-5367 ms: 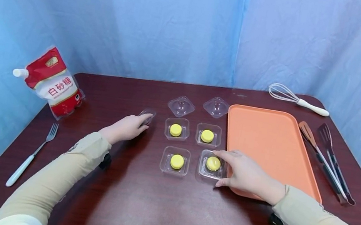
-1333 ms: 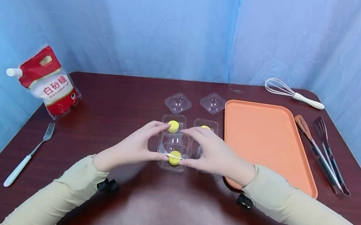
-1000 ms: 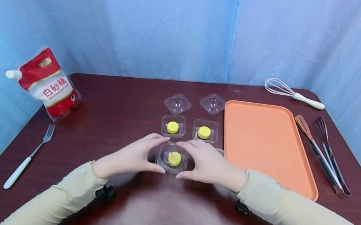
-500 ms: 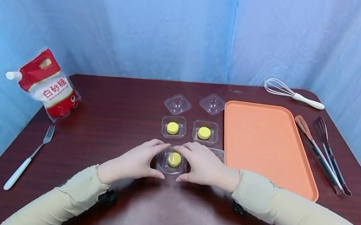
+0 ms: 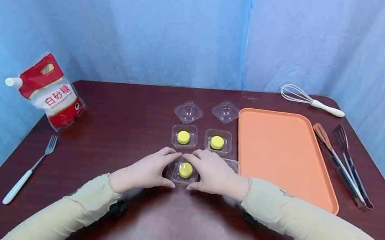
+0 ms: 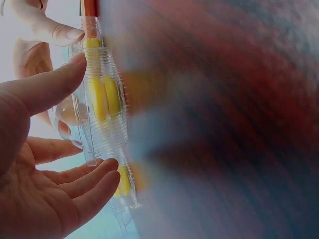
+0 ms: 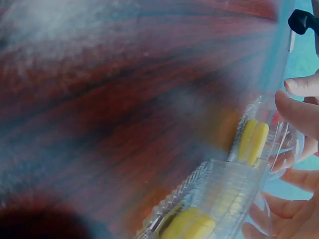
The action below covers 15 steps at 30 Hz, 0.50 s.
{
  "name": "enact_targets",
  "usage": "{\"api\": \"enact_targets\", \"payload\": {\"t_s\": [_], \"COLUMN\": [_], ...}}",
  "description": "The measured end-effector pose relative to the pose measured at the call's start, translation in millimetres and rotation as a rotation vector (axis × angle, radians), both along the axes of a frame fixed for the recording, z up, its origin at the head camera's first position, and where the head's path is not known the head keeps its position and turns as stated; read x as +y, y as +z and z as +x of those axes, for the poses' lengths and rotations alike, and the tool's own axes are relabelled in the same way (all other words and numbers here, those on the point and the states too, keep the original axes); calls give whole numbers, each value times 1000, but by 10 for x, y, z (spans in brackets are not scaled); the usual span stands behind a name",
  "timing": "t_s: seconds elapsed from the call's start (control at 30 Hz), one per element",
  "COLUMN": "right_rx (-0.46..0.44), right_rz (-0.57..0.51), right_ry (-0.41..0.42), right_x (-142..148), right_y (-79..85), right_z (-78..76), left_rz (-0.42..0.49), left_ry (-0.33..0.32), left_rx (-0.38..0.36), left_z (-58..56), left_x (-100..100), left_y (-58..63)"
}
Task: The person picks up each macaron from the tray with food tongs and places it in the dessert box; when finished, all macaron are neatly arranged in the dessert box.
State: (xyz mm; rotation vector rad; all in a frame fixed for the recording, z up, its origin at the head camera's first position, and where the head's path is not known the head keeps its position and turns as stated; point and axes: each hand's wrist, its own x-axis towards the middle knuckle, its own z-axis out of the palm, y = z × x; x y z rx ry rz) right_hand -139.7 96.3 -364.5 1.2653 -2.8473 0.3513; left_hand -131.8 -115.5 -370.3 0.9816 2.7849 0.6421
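Lowered since 1.3 s ago: clear domed lid (image 5: 185,161), tilted above the near-left plastic tray (image 5: 173,179) then, now down on it, both hands lower too. On my remote feed, L hand (image 5: 149,171) & R hand (image 5: 217,177) grip the lid from opposite sides, thumbs at near edge, fingers at far. Yellow macaron (image 5: 185,171) lies flat mid-tray, btwn hands, under the dome: round, bright, two shells. Tray's see-through w/ ribbed walls; can't tell if lid's fully seated.

Long cream sleeves (image 5: 60,216) (small dark marking (image 5: 285,193) on the right cuff (image 5: 263,201)), black wrist devices (image 5: 118,207).
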Motion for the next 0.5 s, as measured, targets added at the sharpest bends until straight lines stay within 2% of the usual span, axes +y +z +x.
{"api": "enact_targets", "payload": {"t_s": [0.17, 0.5], "right_rx": [-17, -49], "right_rz": [-1, -44], "right_ry": [-3, -3], "right_x": [-28, -10], "right_y": [4, 30], "right_z": [-6, -36], "left_rz": [-6, -46], "left_ry": [-6, -7], "left_rx": [11, -25], "left_z": [-25, -66], "left_x": [-23, -39], "left_y": [4, 96]}}
